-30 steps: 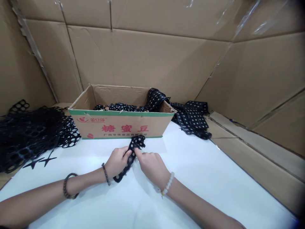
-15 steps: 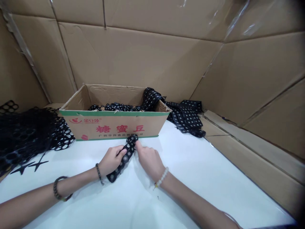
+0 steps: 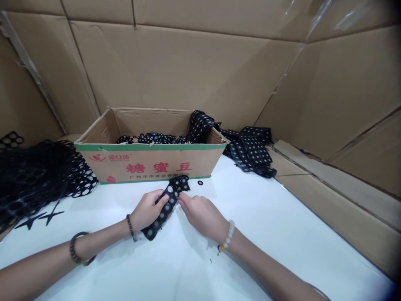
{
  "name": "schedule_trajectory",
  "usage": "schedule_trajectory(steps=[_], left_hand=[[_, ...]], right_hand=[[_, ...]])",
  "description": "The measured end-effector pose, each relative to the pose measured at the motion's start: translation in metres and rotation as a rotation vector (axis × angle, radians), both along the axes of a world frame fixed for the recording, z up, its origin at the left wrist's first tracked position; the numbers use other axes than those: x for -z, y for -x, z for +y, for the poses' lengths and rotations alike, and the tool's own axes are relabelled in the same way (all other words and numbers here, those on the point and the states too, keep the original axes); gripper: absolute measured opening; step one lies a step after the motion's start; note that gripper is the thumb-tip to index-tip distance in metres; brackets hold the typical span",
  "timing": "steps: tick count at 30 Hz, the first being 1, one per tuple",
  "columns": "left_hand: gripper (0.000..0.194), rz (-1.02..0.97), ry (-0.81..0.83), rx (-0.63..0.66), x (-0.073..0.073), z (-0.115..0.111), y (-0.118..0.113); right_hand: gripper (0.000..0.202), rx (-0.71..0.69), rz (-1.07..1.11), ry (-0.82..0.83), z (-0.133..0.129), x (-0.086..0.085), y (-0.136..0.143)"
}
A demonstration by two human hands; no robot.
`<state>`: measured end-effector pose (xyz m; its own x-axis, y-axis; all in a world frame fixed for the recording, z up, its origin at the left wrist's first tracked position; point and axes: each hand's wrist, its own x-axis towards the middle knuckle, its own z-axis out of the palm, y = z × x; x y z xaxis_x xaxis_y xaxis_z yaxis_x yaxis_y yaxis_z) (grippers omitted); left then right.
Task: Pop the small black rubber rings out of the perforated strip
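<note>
My left hand (image 3: pixel 149 212) is closed on a black strip with rows of round rings (image 3: pixel 163 215), thumb on top. The strip slants over the white table, its far end bent to the right by the box. At the strip's right edge, the thumb and index finger of my right hand (image 3: pixel 202 215) are pinched together on it; the fingertips are partly hidden. One loose black ring (image 3: pixel 200 182) lies on the table just past the right hand.
Behind the hands stands a cardboard box (image 3: pixel 150 163) holding many small black rings (image 3: pixel 153 138). More dotted black sheet (image 3: pixel 247 148) drapes over its right side. Left are a heap of punched-out black netting (image 3: pixel 34 179) and black star-shaped scraps (image 3: pixel 39 218). Cardboard walls (image 3: pixel 203 71) enclose the table.
A loose black ring now lies on the table by the box. My right hand has shifted slightly right and down along the strip, whose far end has flopped over to the right.
</note>
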<state>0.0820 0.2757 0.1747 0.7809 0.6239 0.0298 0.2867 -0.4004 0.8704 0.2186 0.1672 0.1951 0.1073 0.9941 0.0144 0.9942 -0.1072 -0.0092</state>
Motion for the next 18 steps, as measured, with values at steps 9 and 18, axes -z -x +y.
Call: schedule_trajectory(steps=[9,18], left_hand=[[0.025,0.064,-0.364,-0.032,0.001,-0.02,0.006],[0.025,0.02,-0.219,-0.02,-0.001,-0.015,0.008]], right_hand=[[0.025,0.069,-0.061,0.049,0.006,0.003,0.032],[0.026,0.125,-0.059,0.033,-0.001,-0.007,0.025]])
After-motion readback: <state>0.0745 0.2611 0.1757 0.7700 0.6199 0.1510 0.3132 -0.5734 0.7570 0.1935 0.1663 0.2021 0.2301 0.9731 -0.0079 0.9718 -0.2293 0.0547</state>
